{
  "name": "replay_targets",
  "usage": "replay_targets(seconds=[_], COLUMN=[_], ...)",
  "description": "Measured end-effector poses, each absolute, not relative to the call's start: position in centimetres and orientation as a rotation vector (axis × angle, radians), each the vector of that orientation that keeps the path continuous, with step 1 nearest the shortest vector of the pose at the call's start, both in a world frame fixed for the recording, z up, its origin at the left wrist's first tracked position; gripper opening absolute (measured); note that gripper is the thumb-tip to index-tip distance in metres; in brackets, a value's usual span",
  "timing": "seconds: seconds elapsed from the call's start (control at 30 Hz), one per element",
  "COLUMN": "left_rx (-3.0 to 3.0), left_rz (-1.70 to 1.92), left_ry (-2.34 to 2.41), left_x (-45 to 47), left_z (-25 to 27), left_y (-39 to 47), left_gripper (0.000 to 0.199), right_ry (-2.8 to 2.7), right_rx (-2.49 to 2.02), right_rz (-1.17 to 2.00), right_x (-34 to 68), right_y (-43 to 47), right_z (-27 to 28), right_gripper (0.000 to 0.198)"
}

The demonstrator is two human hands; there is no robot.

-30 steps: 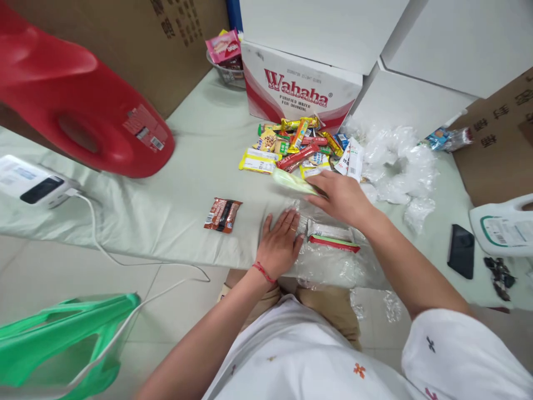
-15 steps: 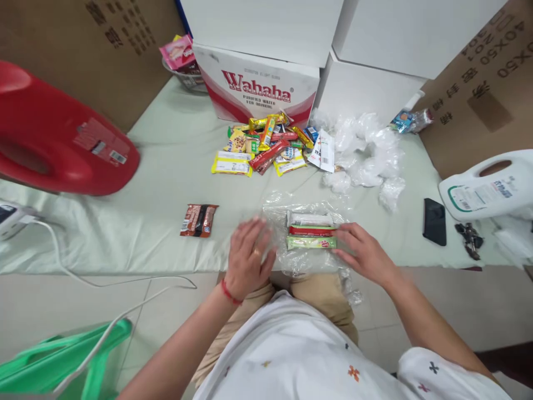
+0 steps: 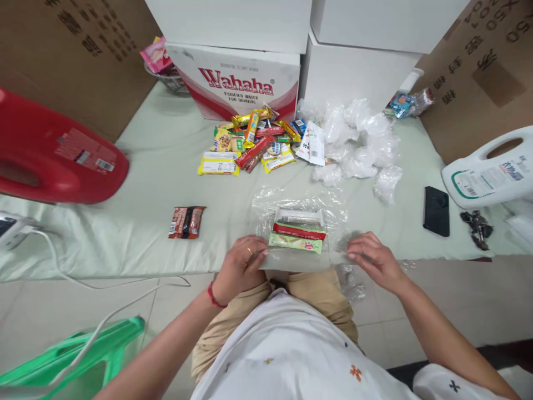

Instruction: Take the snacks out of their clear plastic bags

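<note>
A sheet of clear plastic wrap (image 3: 262, 208) lies at the table's near edge. On it, side by side, rest a white-wrapped bar (image 3: 298, 216), a red-and-green bar (image 3: 300, 231) and a pale green bar (image 3: 295, 243). My left hand (image 3: 244, 260) pinches the near left corner of the wrap between thumb and fingers. The near right corner is pinched by my right hand (image 3: 372, 258), and the near edge looks stretched between them. Left of my left hand lies a brown snack packet (image 3: 186, 222).
Behind is a pile of wrapped snacks (image 3: 254, 147) beside crumpled clear plastic bags (image 3: 360, 141). A Wahaha box (image 3: 241, 83) backs them. A red jug (image 3: 62, 150) stands left; a phone (image 3: 436, 211), keys (image 3: 476, 229) and a white jug (image 3: 491, 166) are right.
Both hands have moved to the wrap's near corners and closed on them. My right hand has left the bars, which now sit slightly tilted. The camera view has shifted a little.
</note>
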State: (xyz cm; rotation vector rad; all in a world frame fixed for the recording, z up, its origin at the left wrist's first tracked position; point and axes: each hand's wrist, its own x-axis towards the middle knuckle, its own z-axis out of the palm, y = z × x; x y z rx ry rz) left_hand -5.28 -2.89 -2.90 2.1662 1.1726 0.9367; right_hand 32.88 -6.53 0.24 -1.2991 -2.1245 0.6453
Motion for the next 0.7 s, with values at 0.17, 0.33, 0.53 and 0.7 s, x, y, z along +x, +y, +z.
replay_targets(seconds=[0.17,0.33,0.53,0.7], left_rx=[1.968,1.934,2.024,2.057], left_rz=[0.788,0.620,0.696,0.755], left_ry=[1.491,1.638,1.682,1.691], left_x=[-4.8,-3.1,-2.4,-2.6], left_z=[-1.7,-2.6,-3.8,-4.2], left_y=[0.7,4.5,4.6,4.3], left_gripper=[0.024,0.018,0.016,0.018], right_ry=[-1.793,-2.000,-2.401,-2.673], right_rx=[-1.626,-1.940,-1.674,-1.561], right_rz=[0.918,0.826,0.326,0.478], right_x=[32.5,32.1,27.9,21.8], right_y=[-0.8,4.5,7.1,11.3], right_z=[1.7,0.4,3.3,3.0], right_gripper=[0.029,0.020,0.029,0.043])
